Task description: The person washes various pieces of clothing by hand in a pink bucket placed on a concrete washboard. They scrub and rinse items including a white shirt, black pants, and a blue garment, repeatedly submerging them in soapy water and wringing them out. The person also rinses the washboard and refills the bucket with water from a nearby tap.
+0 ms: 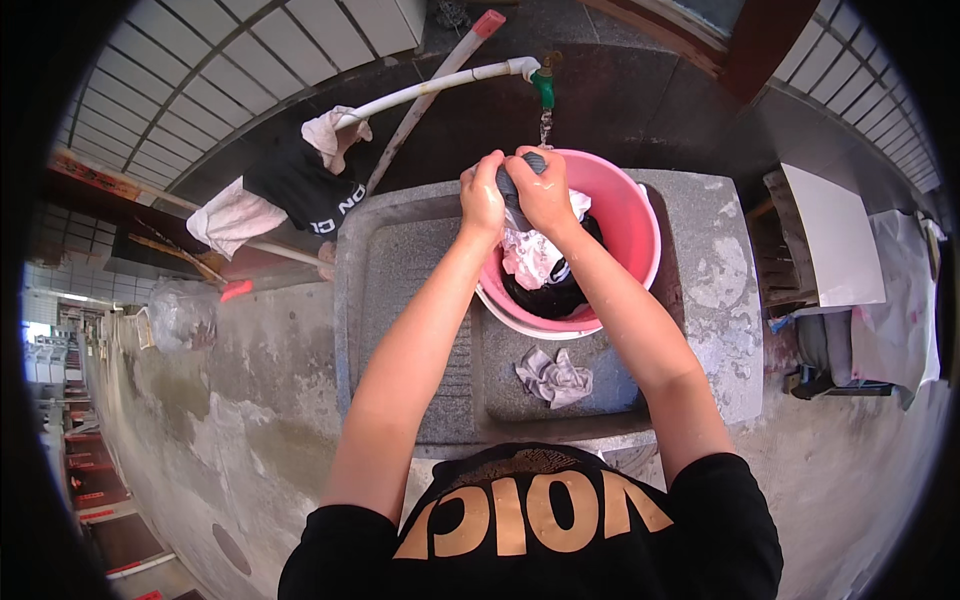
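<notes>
My left hand (484, 196) and my right hand (545, 187) are side by side, both closed around a wet grey cloth (519, 180) above the back left of a pink plastic bucket (626, 217). Inside the bucket lie a pale pink-and-white cloth (531, 261) and dark fabric (544, 300). Water runs from a green-handled tap (544, 88) just behind my hands. The bucket stands in the basin of a stone washing sink (716, 300). A crumpled pale purple-grey cloth (555, 377) lies on the basin floor in front of it.
Left of the basin is the sink's ribbed washboard (427, 300). A white pipe (442, 84) leads to the tap. A black garment (300, 184) and pink cloths (240, 217) hang at the left. A clear plastic bag (180, 315) sits beyond them. A white board (832, 240) leans at the right.
</notes>
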A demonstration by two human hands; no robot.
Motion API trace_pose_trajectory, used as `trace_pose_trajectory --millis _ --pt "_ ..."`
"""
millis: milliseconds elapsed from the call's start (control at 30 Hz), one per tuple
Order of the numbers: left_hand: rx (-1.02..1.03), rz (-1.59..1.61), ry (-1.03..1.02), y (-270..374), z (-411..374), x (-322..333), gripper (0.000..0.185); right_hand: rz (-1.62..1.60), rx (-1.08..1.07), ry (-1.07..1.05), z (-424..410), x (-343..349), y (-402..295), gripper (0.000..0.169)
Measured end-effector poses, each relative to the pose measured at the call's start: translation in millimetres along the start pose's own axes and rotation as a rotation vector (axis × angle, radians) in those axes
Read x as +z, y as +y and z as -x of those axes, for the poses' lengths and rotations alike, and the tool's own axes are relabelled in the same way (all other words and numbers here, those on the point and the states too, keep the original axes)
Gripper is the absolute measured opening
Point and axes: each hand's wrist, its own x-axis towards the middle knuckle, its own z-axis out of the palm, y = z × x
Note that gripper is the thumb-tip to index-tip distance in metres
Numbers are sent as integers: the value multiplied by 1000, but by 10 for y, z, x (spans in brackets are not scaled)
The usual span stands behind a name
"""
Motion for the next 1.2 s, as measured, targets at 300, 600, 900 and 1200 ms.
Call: trace_pose_trajectory --millis 300,600,900,1200 --pt "27 80 330 978 1372 -1379 23 -133 79 -326 1228 1373 -437 18" --pt "42 209 568 1411 2392 -2182 27 -92 48 -578 2132 2279 -559 22" --pt "3 252 593 1229 2637 -2260 25 -79 138 -644 2403 2202 -444 21" --pt "-363 130 564 850 2448 -2752 36 186 173 -987 2161 1315 -126 64"
